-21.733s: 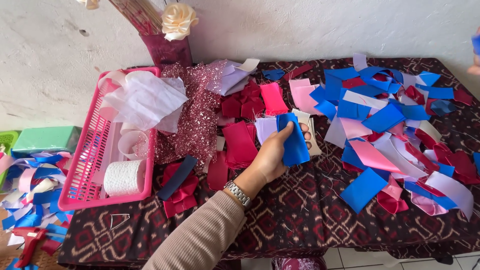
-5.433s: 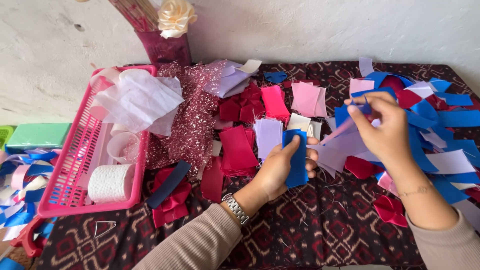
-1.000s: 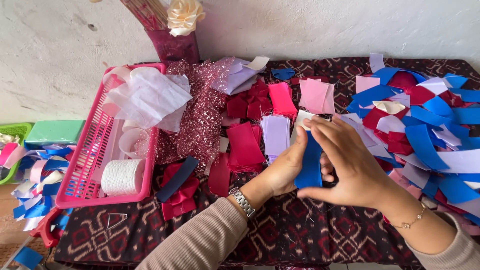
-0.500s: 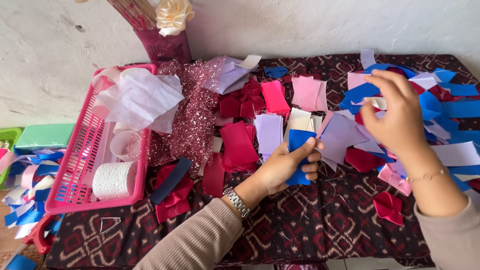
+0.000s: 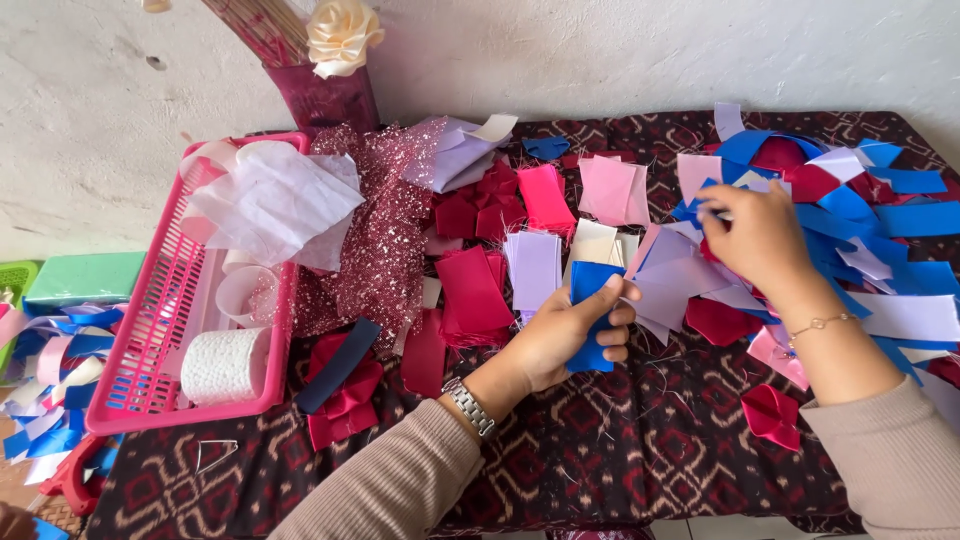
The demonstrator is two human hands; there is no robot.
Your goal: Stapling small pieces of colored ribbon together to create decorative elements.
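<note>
My left hand [image 5: 560, 335] grips a stack of blue ribbon pieces [image 5: 592, 300] upright above the patterned tablecloth [image 5: 620, 450]. A metal watch sits on that wrist. My right hand [image 5: 760, 235], with a thin bracelet, reaches into the heap of blue, pink and white ribbon scraps [image 5: 860, 230] at the right, its fingers pinching at a piece there. Sorted stacks lie between the hands and the wall: lilac pieces [image 5: 533, 268], pink pieces [image 5: 612, 190], hot pink pieces [image 5: 548, 198] and dark red pieces [image 5: 470, 290].
A pink plastic basket [image 5: 150, 380] at the left holds a white thread roll [image 5: 225, 365], tape rolls and white tissue. Glittery pink mesh [image 5: 375, 235] lies beside it. A dark red vase [image 5: 320, 100] with a cream fabric rose stands by the wall. More scraps lie left of the table.
My right hand left the blue stack after pressing a piece onto it and moved right into the scrap heap. My left hand keeps the blue stack in place.
</note>
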